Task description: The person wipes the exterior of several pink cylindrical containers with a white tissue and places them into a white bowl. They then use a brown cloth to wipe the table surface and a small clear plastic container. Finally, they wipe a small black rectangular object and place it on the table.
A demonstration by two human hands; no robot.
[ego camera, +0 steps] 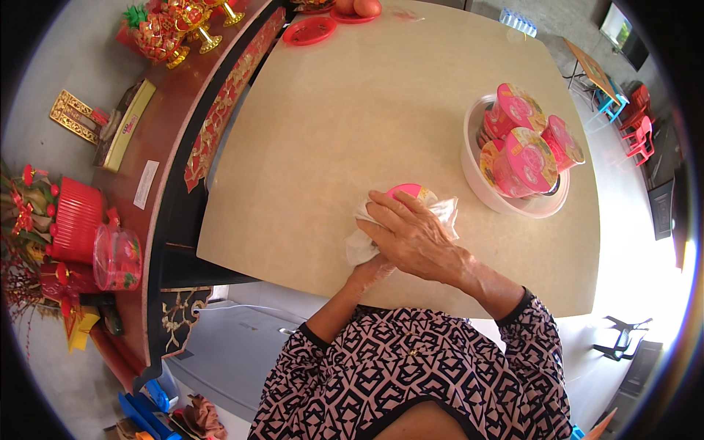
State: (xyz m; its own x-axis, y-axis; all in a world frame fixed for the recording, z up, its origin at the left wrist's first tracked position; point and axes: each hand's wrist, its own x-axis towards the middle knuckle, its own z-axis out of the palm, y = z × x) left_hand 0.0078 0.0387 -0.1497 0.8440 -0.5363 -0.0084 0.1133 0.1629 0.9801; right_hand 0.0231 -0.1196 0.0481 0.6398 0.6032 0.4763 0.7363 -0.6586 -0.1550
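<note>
Near the table's front edge, a pink cup with a printed lid (408, 192) is mostly hidden by my hands and a white cloth (361, 247). My right hand (415, 236) lies over the cup and cloth, fingers bent against them. Below it, my left hand (373, 272) supports the cup and cloth from the near side; its fingers are largely covered. To the right stands a round, translucent plastic tub (478, 184) with several similar pink lidded cups (525, 162) piled above its rim.
The beige table (330, 121) carries a red plate (309, 31) and round orange-red fruit (367, 6) at its far left. Along the left runs a dark red altar table (129, 192) with a red ribbed pot (80, 220) and a clear-sided container (116, 257).
</note>
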